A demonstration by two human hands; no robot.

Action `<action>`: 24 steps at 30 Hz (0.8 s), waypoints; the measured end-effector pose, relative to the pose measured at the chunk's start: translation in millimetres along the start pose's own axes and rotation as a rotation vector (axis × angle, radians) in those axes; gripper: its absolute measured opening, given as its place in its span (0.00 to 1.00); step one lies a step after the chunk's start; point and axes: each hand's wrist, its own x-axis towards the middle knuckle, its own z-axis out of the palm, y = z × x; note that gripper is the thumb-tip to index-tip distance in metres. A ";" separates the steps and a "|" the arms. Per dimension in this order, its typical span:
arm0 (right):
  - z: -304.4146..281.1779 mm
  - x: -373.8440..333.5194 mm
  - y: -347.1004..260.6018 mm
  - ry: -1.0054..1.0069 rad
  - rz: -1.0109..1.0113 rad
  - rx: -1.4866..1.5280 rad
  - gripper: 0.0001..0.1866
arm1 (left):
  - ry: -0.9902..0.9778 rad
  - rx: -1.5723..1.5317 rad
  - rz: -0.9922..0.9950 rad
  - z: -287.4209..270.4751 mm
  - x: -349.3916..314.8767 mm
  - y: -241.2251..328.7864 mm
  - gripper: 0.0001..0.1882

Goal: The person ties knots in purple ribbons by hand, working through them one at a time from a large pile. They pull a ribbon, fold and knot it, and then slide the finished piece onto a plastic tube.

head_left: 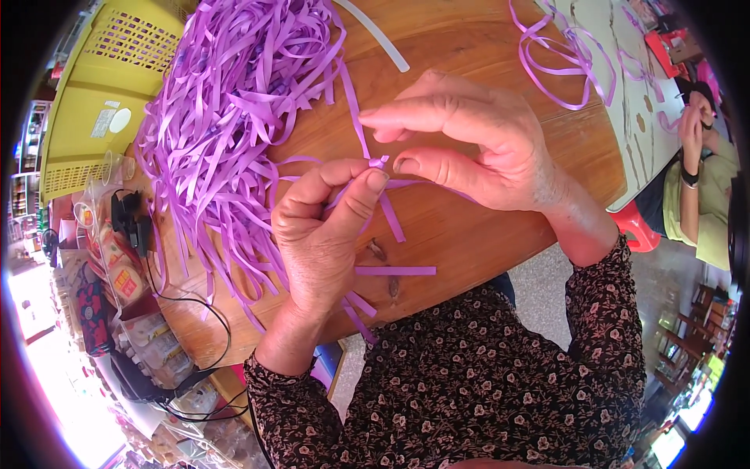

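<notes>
My left hand (324,223) pinches a purple ribbon (379,162) between thumb and forefinger, where it is bunched into a small knot or fold. Flat ends of purple ribbon hang down below and beside that hand. Just right of the pinch, my right hand (476,144) is held with thumb and fingers apart, its thumb tip close to the knot; nothing shows between its fingers. A large tangled heap of purple ribbons (226,117) lies on the wooden table (484,242), left of and beyond my hands.
A yellow plastic basket (86,86) stands at the far left. Black cables, a black clip-like thing (130,220) and packets crowd the left edge. More purple ribbon loops (578,70) lie at the far right by a white marbled table (625,102), where another person's hands (694,129) work near a red stool (637,227).
</notes>
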 end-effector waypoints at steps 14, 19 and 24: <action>-1.4 -9.8 8.3 0.039 -0.229 -0.034 0.04 | -0.040 -0.004 -0.011 -0.5 -0.8 -12.0 0.01; -5.1 -10.4 4.4 0.087 -0.244 -0.155 0.06 | -0.046 0.017 0.032 2.3 4.2 -17.5 0.03; -1.7 -12.6 12.0 0.037 -0.222 -0.246 0.08 | -0.081 -0.009 0.022 0.9 6.6 -19.7 0.03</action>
